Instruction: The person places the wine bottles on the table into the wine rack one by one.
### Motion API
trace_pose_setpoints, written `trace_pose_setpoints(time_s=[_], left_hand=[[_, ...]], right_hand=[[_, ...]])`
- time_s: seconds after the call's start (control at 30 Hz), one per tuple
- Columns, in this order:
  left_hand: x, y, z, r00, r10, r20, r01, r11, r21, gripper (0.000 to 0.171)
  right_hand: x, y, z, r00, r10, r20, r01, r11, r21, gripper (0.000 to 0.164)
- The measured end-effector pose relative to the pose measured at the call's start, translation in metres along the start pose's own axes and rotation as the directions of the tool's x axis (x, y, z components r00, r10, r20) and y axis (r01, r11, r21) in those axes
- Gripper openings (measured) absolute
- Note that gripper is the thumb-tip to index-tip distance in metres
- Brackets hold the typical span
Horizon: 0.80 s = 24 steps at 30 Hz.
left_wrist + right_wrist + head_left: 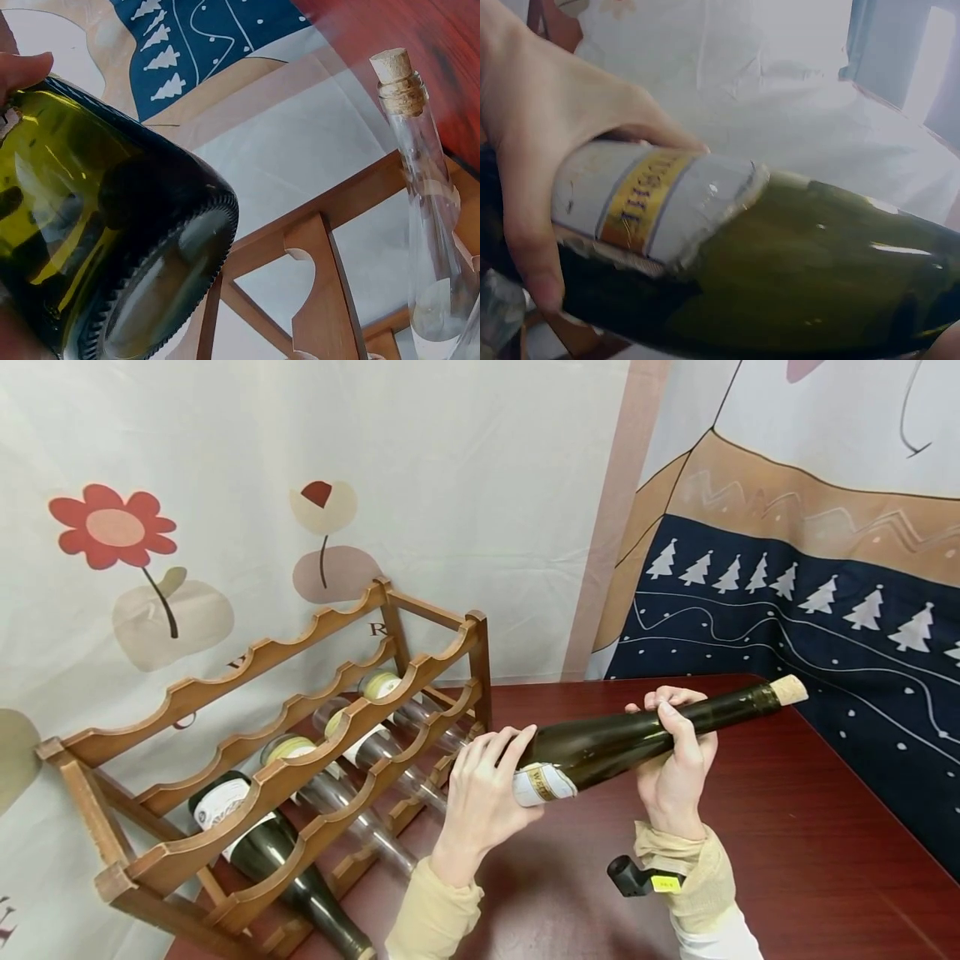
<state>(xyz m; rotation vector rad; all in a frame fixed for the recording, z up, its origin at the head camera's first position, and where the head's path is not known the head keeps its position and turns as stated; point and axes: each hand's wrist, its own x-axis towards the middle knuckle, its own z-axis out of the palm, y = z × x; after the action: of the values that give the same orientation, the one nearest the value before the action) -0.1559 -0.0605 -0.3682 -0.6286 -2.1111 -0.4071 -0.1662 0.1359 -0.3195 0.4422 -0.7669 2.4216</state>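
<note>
Both hands hold a dark green wine bottle (607,745) in the air, tilted so its corked neck points up to the right. My left hand (487,785) grips the body near the base, over part of the label (9,120). Around the shoulder and lower neck, my right hand (678,760) curls with the thumb on top. A cork (789,690) sticks out of the mouth. The right wrist view shows the torn-edged white and gold label (656,199) beneath the left fingers. In the left wrist view, the ribbed bottle base (172,277) faces the wooden rack.
A wooden wine rack (270,806) stands at the left on the dark red table (787,827). Its lower row holds a green bottle (277,852) and several clear bottles (345,802), necks towards me. Printed curtains (480,510) hang behind. A black camera (633,877) is on my right wrist.
</note>
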Motion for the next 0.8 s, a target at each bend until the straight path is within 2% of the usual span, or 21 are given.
trace_pose_setpoints(time_s=[0.13,0.27,0.33,0.43,0.5,0.53,0.57,0.63,0.73,0.77,0.8], left_hand=[[0.001,-0.003,-0.002,1.000,-0.008,-0.020,0.008,1.000,0.017,0.095],[0.000,-0.006,-0.005,0.999,-0.019,-0.032,0.020,0.999,0.047,0.097],[0.000,-0.008,-0.006,0.999,-0.027,-0.029,0.029,0.998,0.064,0.097],[0.000,-0.012,-0.008,0.999,-0.030,-0.027,0.032,0.996,0.088,0.098],[0.000,-0.014,-0.009,0.999,-0.032,-0.025,0.035,0.994,0.106,0.099],[0.000,-0.015,-0.009,0.999,-0.030,-0.027,0.033,0.993,0.115,0.098],[-0.001,-0.017,-0.010,0.999,-0.029,-0.027,0.032,0.992,0.126,0.098],[-0.001,-0.019,-0.010,0.999,-0.027,-0.024,0.030,0.988,0.149,0.097],[-0.002,-0.023,-0.011,1.000,-0.021,-0.015,0.024,0.982,0.186,0.095],[-0.003,-0.024,-0.011,1.000,-0.020,-0.009,0.022,0.980,0.198,0.096],[-0.003,-0.025,-0.010,1.000,-0.017,-0.007,0.018,0.978,0.208,0.096]], right_hand=[[0.004,-0.003,-0.001,0.999,0.039,0.012,-0.037,0.991,-0.132,0.012],[0.007,-0.008,-0.004,0.991,0.131,0.039,-0.117,0.958,-0.262,0.012],[0.008,-0.011,-0.007,0.979,0.196,0.057,-0.165,0.924,-0.346,0.013],[0.012,-0.018,-0.013,0.952,0.293,0.083,-0.214,0.837,-0.504,0.016],[0.015,-0.024,-0.017,0.927,0.360,0.105,-0.225,0.758,-0.612,0.014],[0.017,-0.027,-0.019,0.912,0.393,0.115,-0.223,0.712,-0.666,0.014],[0.019,-0.031,-0.021,0.894,0.430,0.126,-0.211,0.651,-0.729,0.014],[0.023,-0.037,-0.025,0.848,0.512,0.137,-0.165,0.501,-0.850,0.022],[0.027,-0.046,-0.029,0.782,0.610,0.127,-0.027,0.237,-0.971,0.034],[0.028,-0.048,-0.030,0.769,0.628,0.123,0.030,0.156,-0.987,0.036],[0.028,-0.050,-0.030,0.764,0.634,0.119,0.077,0.093,-0.993,0.035]])
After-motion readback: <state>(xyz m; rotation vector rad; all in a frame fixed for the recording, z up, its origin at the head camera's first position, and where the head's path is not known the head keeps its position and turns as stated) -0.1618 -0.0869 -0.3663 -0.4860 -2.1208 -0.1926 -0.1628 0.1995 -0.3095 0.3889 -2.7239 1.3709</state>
